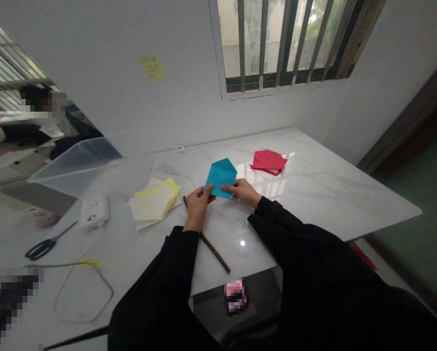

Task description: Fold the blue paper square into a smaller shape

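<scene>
A folded blue paper (221, 176) is held up just above the white marble table (313, 195). My left hand (198, 204) pinches its lower left corner. Its lower right edge is gripped by my right hand (244, 191). Both sleeves are black. A thin dark stick (213, 248) lies on the table beneath my left wrist.
Yellow and cream papers (154, 204) lie left of my hands, red papers (268, 162) to the right. Further left are a white device (93, 212) with a cable, scissors (45, 245) and a clear plastic box (75, 163). Another person sits at far left. A barred window is above.
</scene>
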### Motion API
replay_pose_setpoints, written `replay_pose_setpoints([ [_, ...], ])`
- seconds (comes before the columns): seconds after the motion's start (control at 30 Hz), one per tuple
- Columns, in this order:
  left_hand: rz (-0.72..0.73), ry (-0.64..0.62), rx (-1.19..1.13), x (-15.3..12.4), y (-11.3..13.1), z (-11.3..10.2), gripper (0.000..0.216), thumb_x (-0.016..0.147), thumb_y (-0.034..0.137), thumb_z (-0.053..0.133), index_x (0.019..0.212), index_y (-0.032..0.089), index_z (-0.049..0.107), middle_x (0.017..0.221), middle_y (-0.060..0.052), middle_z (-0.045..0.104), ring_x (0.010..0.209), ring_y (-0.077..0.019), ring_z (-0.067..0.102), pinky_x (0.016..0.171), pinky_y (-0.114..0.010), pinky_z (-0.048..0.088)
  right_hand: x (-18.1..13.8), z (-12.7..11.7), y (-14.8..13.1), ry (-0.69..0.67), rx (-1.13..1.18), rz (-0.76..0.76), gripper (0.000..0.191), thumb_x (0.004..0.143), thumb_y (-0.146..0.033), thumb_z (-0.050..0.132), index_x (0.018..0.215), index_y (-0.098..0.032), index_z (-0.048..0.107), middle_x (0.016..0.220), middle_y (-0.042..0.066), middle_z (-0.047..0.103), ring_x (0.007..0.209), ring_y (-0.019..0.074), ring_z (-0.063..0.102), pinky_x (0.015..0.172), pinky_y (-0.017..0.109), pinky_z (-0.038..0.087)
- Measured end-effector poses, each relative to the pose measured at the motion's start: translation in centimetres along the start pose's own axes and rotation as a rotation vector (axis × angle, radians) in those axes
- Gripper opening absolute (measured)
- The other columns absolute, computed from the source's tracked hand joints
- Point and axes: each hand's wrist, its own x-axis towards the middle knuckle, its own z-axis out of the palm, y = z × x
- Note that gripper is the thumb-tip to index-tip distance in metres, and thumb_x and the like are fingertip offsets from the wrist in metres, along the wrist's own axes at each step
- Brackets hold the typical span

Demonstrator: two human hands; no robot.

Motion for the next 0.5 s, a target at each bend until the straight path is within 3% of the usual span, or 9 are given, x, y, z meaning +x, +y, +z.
replay_pose_setpoints([
  [0.2,-0.017,0.037,-0.017,0.18,-0.02,-0.15,0.058,0.067,0.065,0.088,0.083,0.012,0.074,0.075,-0.006,0.07,0.07,-0.0162,0.066,0.076,-0.033,0.058,0.03,0.06,0.11,0.023,0.066,0.008,0.044,0.067,-0.055,0.086,0.072,-0.014,0.07,0.065,0.001,0.062,0.056,0.0103,0.045,0.055,0.027,0.035],
  [0.4,-0.064,-0.123,-0.085,-0.26,0.31,0.25,0.052,0.064,0.053,0.093,0.094,0.015,0.074,0.093,-0.007,0.074,0.079,-0.0162,0.069,0.085,-0.034,0.058,-0.01,0.37,0.28,0.121,0.124,0.015,0.045,0.068,-0.056,0.085,0.078,-0.015,0.071,0.071,0.003,0.065,0.063,0.012,0.05,0.058,0.027,0.036],
  [0.5,-0.074,-0.137,-0.09,-0.41,0.22,0.49,0.051,0.064,0.05,0.094,0.096,0.014,0.075,0.096,-0.007,0.075,0.082,-0.0164,0.069,0.087,-0.034,0.057,-0.13,0.58,0.13,0.138,0.116,0.013,0.045,0.069,-0.056,0.084,0.078,-0.015,0.07,0.072,0.003,0.065,0.065,0.0125,0.051,0.059,0.027,0.037],
])
